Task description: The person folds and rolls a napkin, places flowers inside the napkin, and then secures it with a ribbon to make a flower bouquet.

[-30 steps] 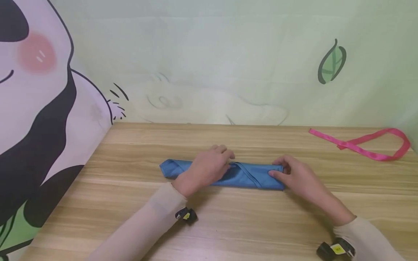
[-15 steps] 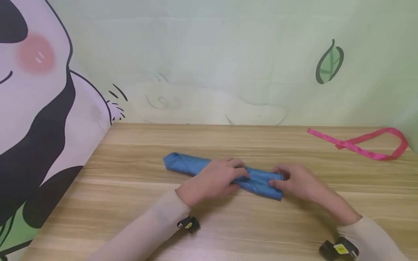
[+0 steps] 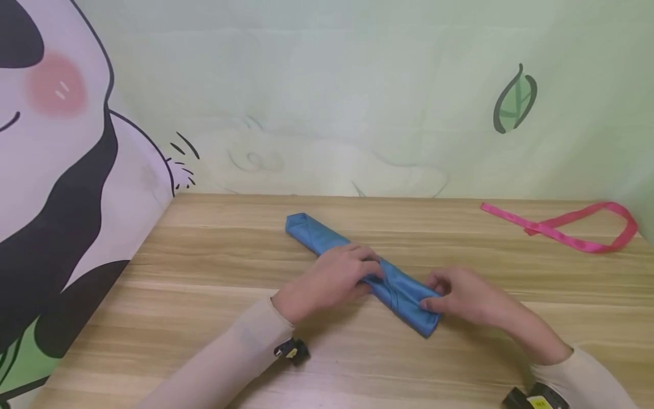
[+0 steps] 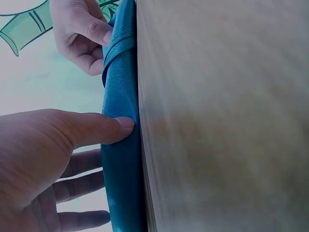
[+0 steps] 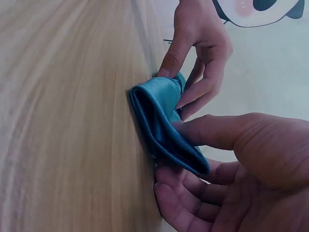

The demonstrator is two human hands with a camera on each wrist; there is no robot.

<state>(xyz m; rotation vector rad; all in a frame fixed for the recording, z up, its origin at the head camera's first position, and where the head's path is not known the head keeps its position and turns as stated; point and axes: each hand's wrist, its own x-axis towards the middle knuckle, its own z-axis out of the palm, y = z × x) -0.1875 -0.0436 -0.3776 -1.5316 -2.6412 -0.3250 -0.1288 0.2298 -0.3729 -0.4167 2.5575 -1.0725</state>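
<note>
A blue satin cloth (image 3: 332, 236), rolled into a long flat bundle, lies slantwise on the table. Its far left end is folded to a blunt point. My left hand (image 3: 337, 278) grips the bundle near its middle, the thumb (image 4: 116, 126) on the near side and the fingers over the top. At the near right end my right hand (image 3: 467, 298) pinches the cloth, with the thumb (image 5: 212, 131) on its upper face and fingers below. The open layered end of the roll (image 5: 166, 133) shows in the right wrist view. Parts of the cloth are hidden under my left hand.
A pink ribbon (image 3: 567, 236) lies crossed in a loop at the back right of the wooden table (image 3: 214, 250). Behind the table hangs a pale green printed backdrop (image 3: 327, 96), with a panda figure at the left.
The cloth has turned from nearly level to a slant, its left end moving back and its right end coming nearer. My left hand has taken hold of its middle; my right hand has moved slightly nearer.
</note>
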